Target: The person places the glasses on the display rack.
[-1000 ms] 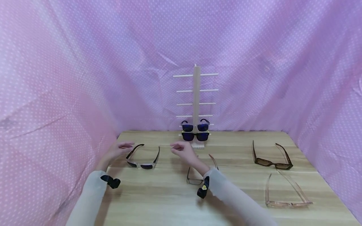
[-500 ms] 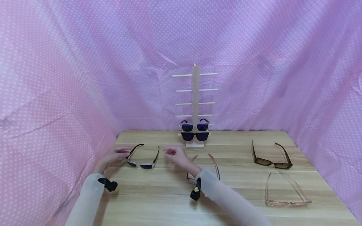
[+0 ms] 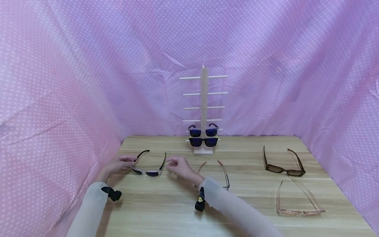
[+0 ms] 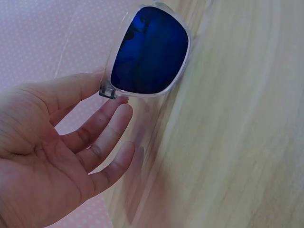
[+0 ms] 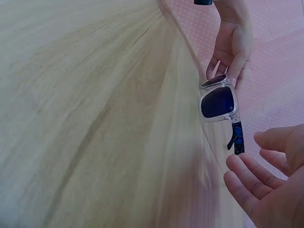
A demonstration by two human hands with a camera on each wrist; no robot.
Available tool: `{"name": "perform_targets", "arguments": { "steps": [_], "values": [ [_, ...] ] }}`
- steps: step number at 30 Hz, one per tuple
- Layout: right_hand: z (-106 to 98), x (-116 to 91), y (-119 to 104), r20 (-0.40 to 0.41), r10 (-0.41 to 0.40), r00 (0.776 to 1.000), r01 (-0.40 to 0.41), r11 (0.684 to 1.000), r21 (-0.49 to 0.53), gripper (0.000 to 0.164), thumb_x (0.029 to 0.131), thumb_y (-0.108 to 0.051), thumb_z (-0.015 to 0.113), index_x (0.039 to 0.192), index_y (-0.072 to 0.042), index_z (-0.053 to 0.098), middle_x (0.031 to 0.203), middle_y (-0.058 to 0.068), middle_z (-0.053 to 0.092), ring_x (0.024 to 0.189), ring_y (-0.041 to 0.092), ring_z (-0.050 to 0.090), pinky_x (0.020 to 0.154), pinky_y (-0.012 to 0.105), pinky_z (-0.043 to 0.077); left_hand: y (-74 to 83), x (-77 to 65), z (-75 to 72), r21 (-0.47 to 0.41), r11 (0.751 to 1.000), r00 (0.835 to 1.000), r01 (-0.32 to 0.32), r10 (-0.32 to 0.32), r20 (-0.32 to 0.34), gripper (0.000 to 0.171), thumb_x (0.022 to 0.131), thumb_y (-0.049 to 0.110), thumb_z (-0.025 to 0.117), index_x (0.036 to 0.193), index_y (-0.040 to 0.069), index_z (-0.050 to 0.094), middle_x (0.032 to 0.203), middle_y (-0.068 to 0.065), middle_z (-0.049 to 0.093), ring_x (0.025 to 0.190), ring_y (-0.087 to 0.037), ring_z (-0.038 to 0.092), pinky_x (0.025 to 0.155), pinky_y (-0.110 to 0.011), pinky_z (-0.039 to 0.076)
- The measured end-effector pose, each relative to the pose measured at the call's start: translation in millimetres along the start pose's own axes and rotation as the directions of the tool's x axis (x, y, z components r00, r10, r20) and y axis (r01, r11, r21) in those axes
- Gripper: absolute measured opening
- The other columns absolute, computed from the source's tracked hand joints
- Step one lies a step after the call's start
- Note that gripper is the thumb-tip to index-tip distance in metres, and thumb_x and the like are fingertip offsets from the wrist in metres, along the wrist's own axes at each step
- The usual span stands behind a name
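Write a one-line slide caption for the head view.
A left hand and right hand flank clear-framed sunglasses on a wood-grain table, before a rack holding two dark-lensed pairs.

Left of the matt wooden stand (image 3: 204,98), clear-fronted, plastic-looking sunglasses (image 3: 152,173) carry glossy, smooth lenses (image 4: 151,52); beneath it spreads a smooth wood-grain tabletop (image 3: 148,210), and behind it hangs creased cloth (image 3: 251,65).
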State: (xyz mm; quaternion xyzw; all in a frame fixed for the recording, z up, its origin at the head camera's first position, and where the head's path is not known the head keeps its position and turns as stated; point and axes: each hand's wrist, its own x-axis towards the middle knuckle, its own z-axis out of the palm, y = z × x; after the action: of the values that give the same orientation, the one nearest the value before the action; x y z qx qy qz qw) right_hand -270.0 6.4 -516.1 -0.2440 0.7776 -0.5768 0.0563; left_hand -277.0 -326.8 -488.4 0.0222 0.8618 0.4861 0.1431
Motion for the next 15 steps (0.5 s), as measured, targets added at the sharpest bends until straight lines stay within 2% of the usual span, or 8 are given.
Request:
{"name": "perform_targets", "arguments": {
  "steps": [3,8,15],
  "values": [
    [1.5,0.5,-1.7,0.005,0.013,1.000,-0.013,1.000,-0.012,0.029,0.091,0.003,0.070,0.119,0.010,0.068,0.099,0.026,0.075,0.090,0.036,0.072,0.070,0.014,0.052,-0.3,-1.4,-0.8,0.022,1.000,1.000,0.006,-0.006,0.011,0.049,0.099,0.019,0.068,0.140,-0.004,0.056,0.131,-0.025,0.065,0.094,-0.002,0.062,0.084,-0.032,0.056],
    [3.6,1.3,-6.2,0.041,0.023,0.999,-0.023,1.000,-0.004,0.030,0.092,0.003,0.069,0.121,0.009,0.067,0.102,0.027,0.074,0.093,0.037,0.072,0.069,0.017,0.054,0.8,-0.6,-0.6,-0.006,1.000,1.000,0.011,-0.010,0.023,0.048,0.100,0.017,0.066,0.141,-0.004,0.054,0.130,-0.025,0.066,0.096,-0.004,0.064,0.088,-0.031,0.056],
    [9.1,3.1,-4.8,0.125,0.055,0.991,-0.054,0.998,-0.011,0.032,0.093,0.002,0.069,0.125,0.008,0.066,0.102,0.025,0.075,0.083,0.019,0.072,0.062,0.016,0.050,0.0,1.0,4.2,0.001,1.000,1.000,0.009,-0.009,0.029,0.047,0.099,0.015,0.066,0.139,-0.006,0.055,0.121,-0.022,0.069,0.092,-0.006,0.065,0.086,-0.031,0.056]
  ]
}}
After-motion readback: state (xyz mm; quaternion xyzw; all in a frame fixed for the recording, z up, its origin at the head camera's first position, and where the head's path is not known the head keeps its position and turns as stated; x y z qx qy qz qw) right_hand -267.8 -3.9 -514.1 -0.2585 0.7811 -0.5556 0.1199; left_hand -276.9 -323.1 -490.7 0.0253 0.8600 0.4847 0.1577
